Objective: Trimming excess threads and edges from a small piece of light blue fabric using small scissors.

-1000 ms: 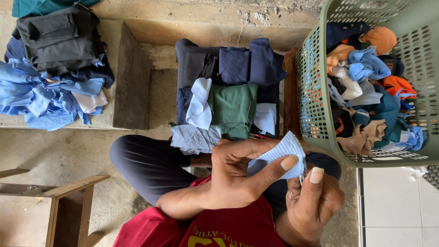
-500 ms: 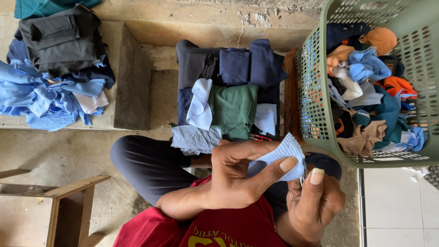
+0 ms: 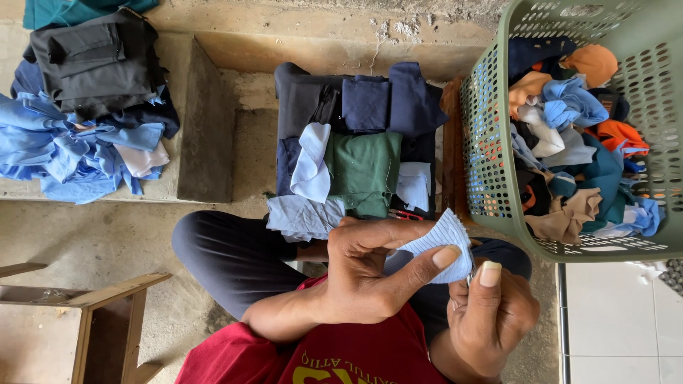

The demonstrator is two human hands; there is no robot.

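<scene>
Currently I log: light blue cloth scrap (image 3: 440,240) pinched between left hand (image 3: 370,274) fingers (image 3: 427,259); right hand (image 3: 491,313) thumb clenched against scrap's lower edge; green basket (image 3: 491,178) just beside.

Cloth scrap (image 3: 442,242): pinched between left hand (image 3: 366,274) and right hand (image 3: 491,316), above the lap. Folded pieces (image 3: 356,153): stacked just beyond the hands. Basket (image 3: 484,142): right of the stack, holding mixed scraps. Heap of clothes (image 3: 85,107): far left. Wooden stool (image 3: 85,313): lower left.
</scene>
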